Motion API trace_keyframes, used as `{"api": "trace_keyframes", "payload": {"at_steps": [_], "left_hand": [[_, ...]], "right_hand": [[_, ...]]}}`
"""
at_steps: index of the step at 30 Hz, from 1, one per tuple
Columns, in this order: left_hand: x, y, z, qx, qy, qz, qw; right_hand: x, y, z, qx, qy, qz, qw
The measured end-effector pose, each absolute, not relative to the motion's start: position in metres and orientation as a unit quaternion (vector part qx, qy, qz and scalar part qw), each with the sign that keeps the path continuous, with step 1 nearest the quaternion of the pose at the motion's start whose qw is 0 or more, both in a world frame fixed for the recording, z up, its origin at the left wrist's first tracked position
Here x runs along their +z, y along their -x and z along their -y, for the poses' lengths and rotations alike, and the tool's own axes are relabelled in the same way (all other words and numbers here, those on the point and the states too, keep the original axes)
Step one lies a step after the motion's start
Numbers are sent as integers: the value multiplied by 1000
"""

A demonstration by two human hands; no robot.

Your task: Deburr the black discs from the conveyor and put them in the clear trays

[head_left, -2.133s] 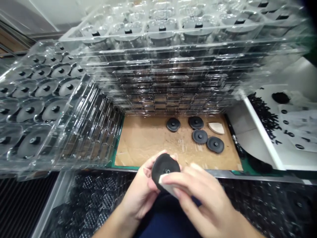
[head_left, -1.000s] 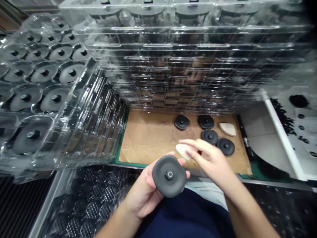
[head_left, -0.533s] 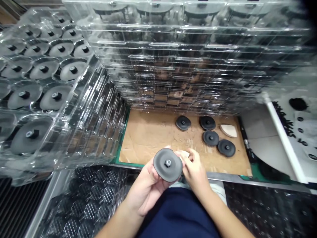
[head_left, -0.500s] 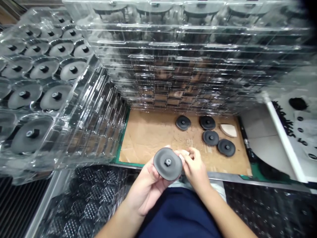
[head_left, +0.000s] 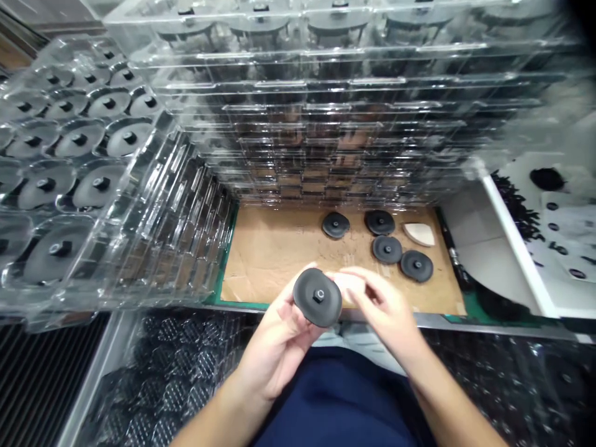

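Disc (head_left: 318, 297), black and round with a small metal hub at its centre, is held above the near edge of the cardboard sheet (head_left: 274, 254), hub side turned up toward the camera. It is gripped from behind by the left hand (head_left: 279, 338), whose fingers are curled round its back and rim. Just beside the disc, over the same near edge, the right hand (head_left: 388, 310) is raised. A pale piece (head_left: 348, 285) is pinched in its fingertips, close against the disc's rim; contact cannot be judged through the blur.

Four loose discs (head_left: 387, 249) are laid flat on the far right part of the cardboard sheet, close together and unstacked. A white wedge (head_left: 419, 234) is laid just beside them, toward the sheet's far right corner. Stacked clear trays (head_left: 326, 124), with discs seated in the top layer, are piled along the sheet's far edge. A second tray stack (head_left: 93, 186) is piled at its left edge. A white bin wall (head_left: 507, 242) is seen beyond its right edge.
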State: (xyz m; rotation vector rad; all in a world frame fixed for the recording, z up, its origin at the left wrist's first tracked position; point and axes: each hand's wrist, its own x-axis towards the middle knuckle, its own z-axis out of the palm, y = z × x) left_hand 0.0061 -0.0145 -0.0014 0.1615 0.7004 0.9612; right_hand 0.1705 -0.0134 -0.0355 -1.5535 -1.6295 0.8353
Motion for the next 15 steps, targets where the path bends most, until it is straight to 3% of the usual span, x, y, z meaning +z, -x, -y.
{"api": "trace_keyframes", "payload": {"at_steps": [4, 6, 9, 13, 15], "left_hand": [[1, -14, 15, 452, -115, -338, 818], [3, -15, 15, 440, -120, -365, 811], [7, -16, 15, 449, -123, -392, 794], [10, -17, 16, 421, -142, -374, 814], [10, -15, 15, 418, -142, -381, 813]], "right_hand": [[32, -163, 11, 272, 521, 670, 452], [52, -157, 12, 306, 457, 713, 435], [59, -151, 10, 375, 440, 735, 355], [52, -150, 10, 274, 461, 719, 443], [50, -153, 14, 302, 433, 717, 455]]}}
